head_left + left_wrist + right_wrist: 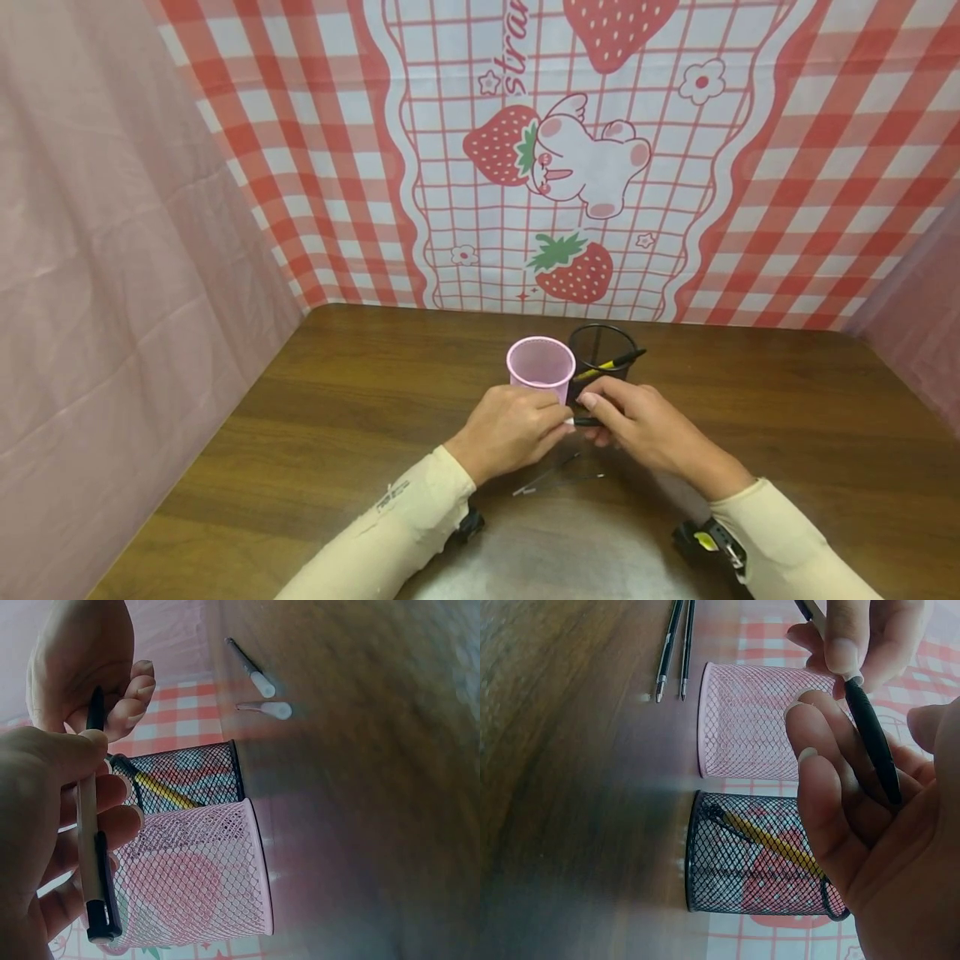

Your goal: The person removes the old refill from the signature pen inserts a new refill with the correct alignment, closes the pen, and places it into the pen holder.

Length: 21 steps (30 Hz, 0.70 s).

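My left hand (513,427) grips a white-barrelled pen (88,855) with a black clip and a black tip section. The pen's tip points toward my right hand (651,423). In the right wrist view, the black tip section (871,735) overlaps the right palm, whose fingers are loosely bent with the thumb standing apart from the pen. Just beyond both hands is a pink mesh cup (195,877), partly covered by the left hand in the head view. Below the hands, two thin pen refills (669,652) with white ends lie on the table.
A black mesh cup (742,892) stands right of the pink one, with a yellow and black pen (776,849) leaning inside it. The wooden table (360,400) ends at a strawberry-patterned checked cloth (562,250) behind. Pink curtains (127,275) hang at the sides.
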### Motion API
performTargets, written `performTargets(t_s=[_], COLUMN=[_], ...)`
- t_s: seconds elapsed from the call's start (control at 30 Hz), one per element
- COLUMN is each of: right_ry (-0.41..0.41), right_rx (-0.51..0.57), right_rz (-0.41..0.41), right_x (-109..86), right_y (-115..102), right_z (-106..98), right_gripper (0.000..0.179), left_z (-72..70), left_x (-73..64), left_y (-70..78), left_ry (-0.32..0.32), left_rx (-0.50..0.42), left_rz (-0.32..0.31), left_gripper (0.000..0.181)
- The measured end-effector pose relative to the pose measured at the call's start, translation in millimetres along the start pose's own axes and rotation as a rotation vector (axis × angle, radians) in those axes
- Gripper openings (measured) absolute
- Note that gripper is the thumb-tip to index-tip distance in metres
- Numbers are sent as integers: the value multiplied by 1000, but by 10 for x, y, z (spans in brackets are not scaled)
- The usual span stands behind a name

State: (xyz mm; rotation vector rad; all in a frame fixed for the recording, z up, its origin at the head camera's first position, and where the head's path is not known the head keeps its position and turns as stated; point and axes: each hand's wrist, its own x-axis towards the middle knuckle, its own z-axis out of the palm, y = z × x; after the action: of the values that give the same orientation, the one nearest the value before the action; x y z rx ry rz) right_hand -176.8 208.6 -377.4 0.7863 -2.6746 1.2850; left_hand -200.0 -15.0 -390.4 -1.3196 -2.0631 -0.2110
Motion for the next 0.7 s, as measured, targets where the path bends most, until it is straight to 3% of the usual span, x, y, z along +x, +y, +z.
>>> performTargets(t_s=[0.37,0.7], right_ry=[-9,-55], right_rx=[14,62], right_rz=[30,99], right_x=[-7,-65], right_y=[28,75], right_z=[-46,-259], right_gripper=[20,20], left_z=[22,21], left_x=[-7,-1], left_y=[-6,-9], left_ry=[15,15], left_rx=[11,20], left_rz=[-19,-59], left_gripper=[14,16])
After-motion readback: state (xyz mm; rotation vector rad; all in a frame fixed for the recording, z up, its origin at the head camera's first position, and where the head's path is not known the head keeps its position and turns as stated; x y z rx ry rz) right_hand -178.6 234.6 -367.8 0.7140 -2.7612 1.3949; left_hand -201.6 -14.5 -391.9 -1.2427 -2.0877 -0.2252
